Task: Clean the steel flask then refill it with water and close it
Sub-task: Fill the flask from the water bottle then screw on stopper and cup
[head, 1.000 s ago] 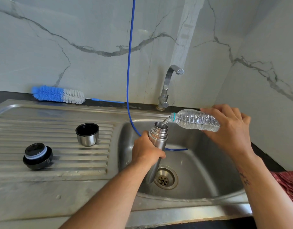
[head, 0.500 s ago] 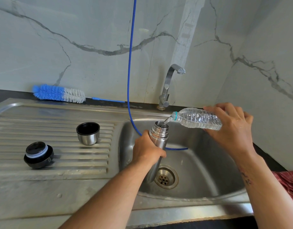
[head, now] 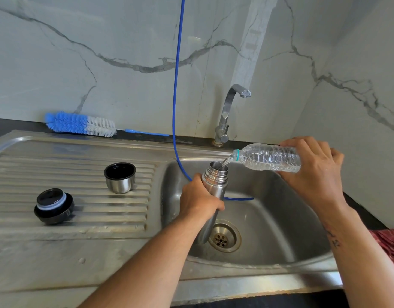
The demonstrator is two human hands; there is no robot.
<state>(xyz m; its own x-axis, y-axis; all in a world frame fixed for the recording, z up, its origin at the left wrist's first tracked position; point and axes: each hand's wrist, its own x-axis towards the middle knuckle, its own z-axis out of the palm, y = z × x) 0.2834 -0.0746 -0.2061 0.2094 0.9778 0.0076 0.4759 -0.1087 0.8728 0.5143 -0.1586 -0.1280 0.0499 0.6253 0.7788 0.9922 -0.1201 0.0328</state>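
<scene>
Standing at the sink, left to right:

Draining board: the ribbed steel board [head: 76, 174] runs from the left edge to the basin; bare grooves lie between and in front of the two loose parts on it.
Stopper: a black stopper [head: 53, 206] sits on the board near its left side, well apart from both hands.
Cup lid: a steel cup lid [head: 119, 177] stands mouth up on the board, just left of the basin.
Brush: a blue and white bottle brush [head: 80, 124] lies along the back ledge against the marble wall.
Hose: a thin blue hose [head: 177, 85] hangs down the wall and curls into the basin behind the flask.
Left hand: the left hand [head: 199, 200] has its fingers wrapped round the body of the steel flask [head: 216, 181].
Flask: held over the basin [head: 269, 230], mouth open, its base near the drain [head: 224, 236].
Tap: the tap [head: 229, 112] rises behind the flask.
Right hand: the right hand [head: 314, 165] grips a clear plastic bottle [head: 267, 157] tipped sideways, its neck at the flask's mouth, water running in.
Right edge: red cloth [head: 389, 243] shows at the counter's corner.
</scene>
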